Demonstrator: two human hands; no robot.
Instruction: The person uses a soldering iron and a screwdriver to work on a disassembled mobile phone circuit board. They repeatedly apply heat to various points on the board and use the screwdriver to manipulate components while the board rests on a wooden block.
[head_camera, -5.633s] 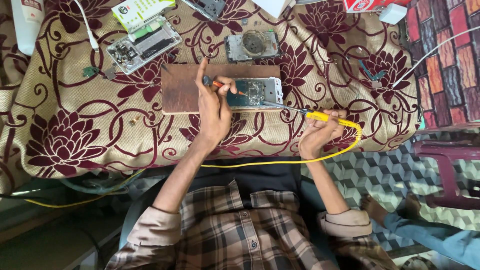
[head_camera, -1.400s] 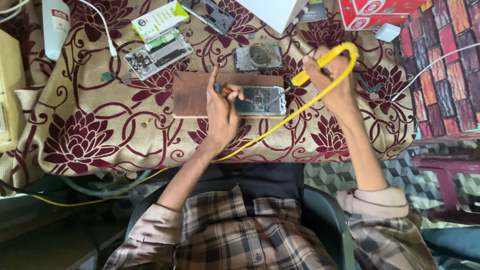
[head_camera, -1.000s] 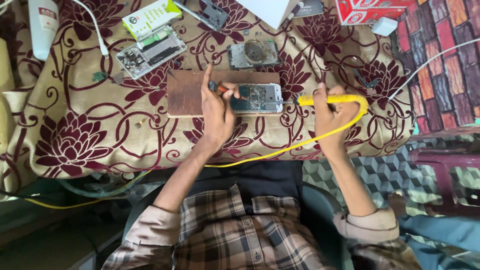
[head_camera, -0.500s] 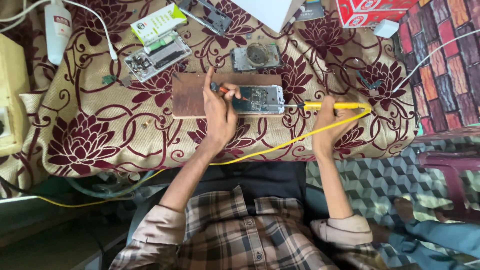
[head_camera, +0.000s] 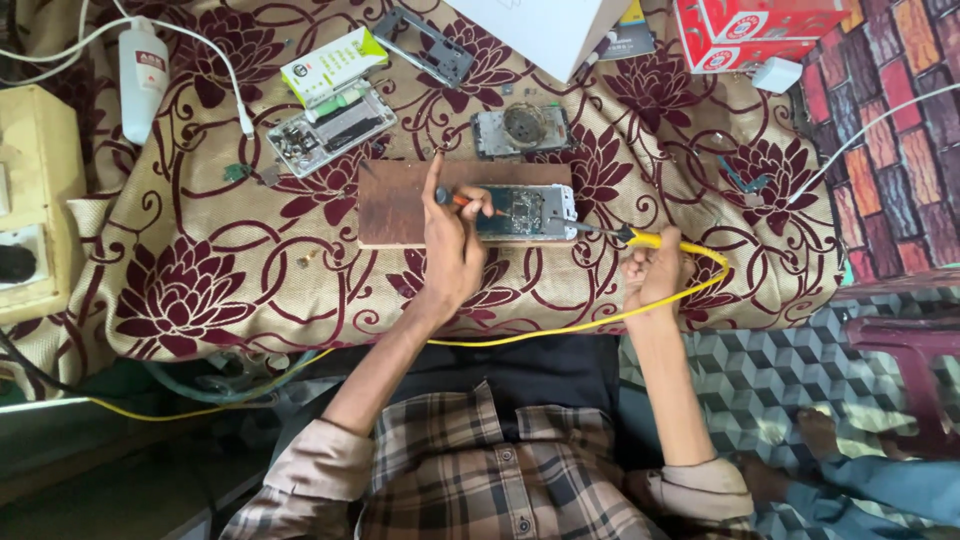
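Observation:
An opened phone with its circuit board exposed (head_camera: 525, 212) lies on a brown wooden board (head_camera: 400, 203) on the flowered cloth. My left hand (head_camera: 452, 245) rests on the board and pinches a small orange-handled tool (head_camera: 462, 199) against the phone's left end. My right hand (head_camera: 652, 270) grips a yellow-handled soldering iron (head_camera: 655, 239), its metal tip lying at the phone's right edge. The iron's yellow cord (head_camera: 560, 330) runs back across the table's front edge.
Behind the board lie another opened phone (head_camera: 332, 128), a round-part phone back (head_camera: 522, 130), a grey metal frame (head_camera: 425, 46), a green-white box (head_camera: 330, 66), a white bottle (head_camera: 143, 76), a red box (head_camera: 760, 25) and a white box (head_camera: 545, 30). A yellowish unit (head_camera: 35, 200) stands left. Another person's foot (head_camera: 825, 435) shows at right.
My right hand came down from a raised position over the table and brought the soldering iron level, tip at the phone's right edge. My left hand stayed on the phone.

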